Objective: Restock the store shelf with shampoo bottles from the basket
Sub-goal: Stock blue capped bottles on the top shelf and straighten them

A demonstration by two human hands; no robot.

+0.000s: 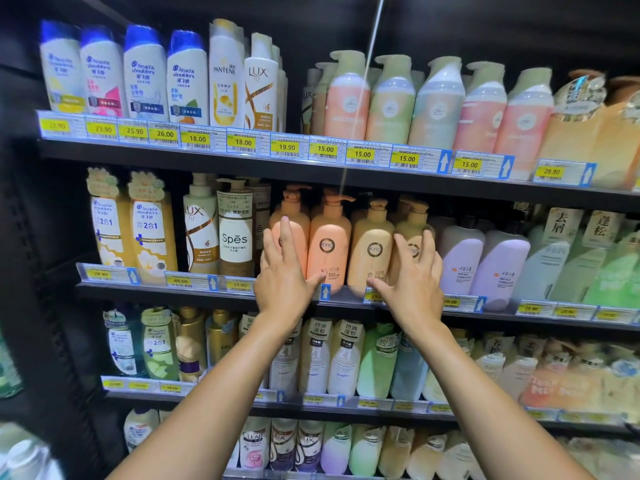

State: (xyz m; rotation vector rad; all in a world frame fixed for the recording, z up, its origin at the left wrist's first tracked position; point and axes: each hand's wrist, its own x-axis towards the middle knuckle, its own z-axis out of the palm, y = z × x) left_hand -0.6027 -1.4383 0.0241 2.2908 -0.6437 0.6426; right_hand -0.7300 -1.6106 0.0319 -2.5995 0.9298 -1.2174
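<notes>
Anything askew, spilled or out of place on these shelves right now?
Nothing spilled or toppled; the bottles stand upright. Only oddity: a thin pale line slants across the top shelf's pump bottles down to the second shelf; cord or glare, I cannot tell.

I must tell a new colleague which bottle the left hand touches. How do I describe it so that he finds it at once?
On the second shelf from the top, find the white Spes bottle, left of the middle. The first peach-orange pump bottle to its right is the one. Its twin further right shows a KYIO ring, but this one's front is covered by the flat left hand.
</notes>
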